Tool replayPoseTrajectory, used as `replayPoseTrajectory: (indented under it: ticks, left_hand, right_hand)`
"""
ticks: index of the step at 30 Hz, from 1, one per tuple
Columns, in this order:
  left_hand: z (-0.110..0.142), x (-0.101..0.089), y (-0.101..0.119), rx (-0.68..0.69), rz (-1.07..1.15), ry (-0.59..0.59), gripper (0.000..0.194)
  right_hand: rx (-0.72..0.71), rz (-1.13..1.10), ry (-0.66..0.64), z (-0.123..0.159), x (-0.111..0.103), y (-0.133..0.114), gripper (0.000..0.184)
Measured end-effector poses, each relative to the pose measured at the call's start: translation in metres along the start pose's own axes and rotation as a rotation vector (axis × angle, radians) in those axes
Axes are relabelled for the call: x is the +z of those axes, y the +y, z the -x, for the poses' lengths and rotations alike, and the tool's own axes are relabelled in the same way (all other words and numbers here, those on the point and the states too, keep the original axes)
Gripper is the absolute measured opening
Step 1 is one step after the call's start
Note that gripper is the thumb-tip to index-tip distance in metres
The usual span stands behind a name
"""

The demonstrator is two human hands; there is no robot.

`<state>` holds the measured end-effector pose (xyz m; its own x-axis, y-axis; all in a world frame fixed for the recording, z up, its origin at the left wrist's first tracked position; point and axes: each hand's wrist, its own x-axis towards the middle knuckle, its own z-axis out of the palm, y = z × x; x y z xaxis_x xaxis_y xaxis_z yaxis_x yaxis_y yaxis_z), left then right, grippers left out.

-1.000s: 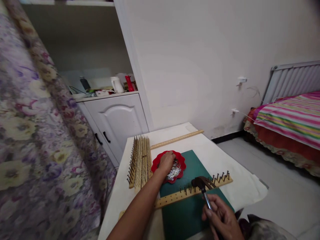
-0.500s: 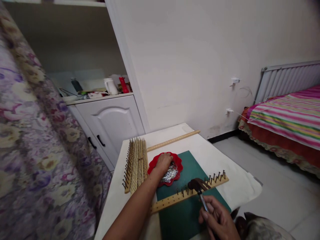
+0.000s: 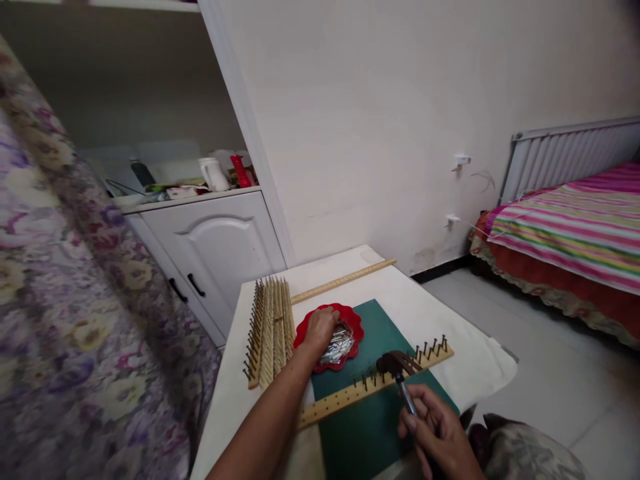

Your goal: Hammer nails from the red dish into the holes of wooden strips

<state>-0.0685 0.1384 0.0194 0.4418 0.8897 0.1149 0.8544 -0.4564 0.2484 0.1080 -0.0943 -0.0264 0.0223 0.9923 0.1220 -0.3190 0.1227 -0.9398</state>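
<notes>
My right hand is wrapped round the handle of a claw hammer, its dark head hovering over a wooden strip. The wooden strip lies across a green mat; nails stand upright along its right part, and bare holes dot its left end. My left hand reaches into a red scalloped dish over a heap of loose silver nails. Its fingers curl down together, and the tips are hidden, so what they pinch does not show.
Several nail-studded wooden strips lie side by side on the table's left. Another strip runs along the back of the white-covered table. A cabinet and a floral curtain stand left; a bed is at right.
The view has shifted slightly. In the dish my left hand's fingers have drawn in a little closer together. The hammer and my right hand stay nearly the same over the strip.
</notes>
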Motion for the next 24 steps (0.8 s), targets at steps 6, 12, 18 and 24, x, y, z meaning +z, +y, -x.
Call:
replayPoseTrajectory:
  ticks: [6,12,18,24]
  left_hand:
    - [0.039,-0.009,0.007,0.071,0.044,0.183,0.027]
    - [0.110,0.002,0.012,0.095,0.466,0.376,0.029]
    - [0.172,0.024,0.027,-0.041,0.557,0.323,0.031]
    - [0.184,0.025,0.045,-0.008,0.265,0.226,0.032]
  right_hand:
    - [0.000,0.005,0.023,0.000,0.006,-0.002,0.030]
    - [-0.028,0.027,0.116,0.014,0.006,0.006,0.034]
    - [-0.007,0.058,0.178,0.040,0.002,0.014,0.031]
    - [0.021,0.034,0.207,0.052,0.001,0.019,0.031]
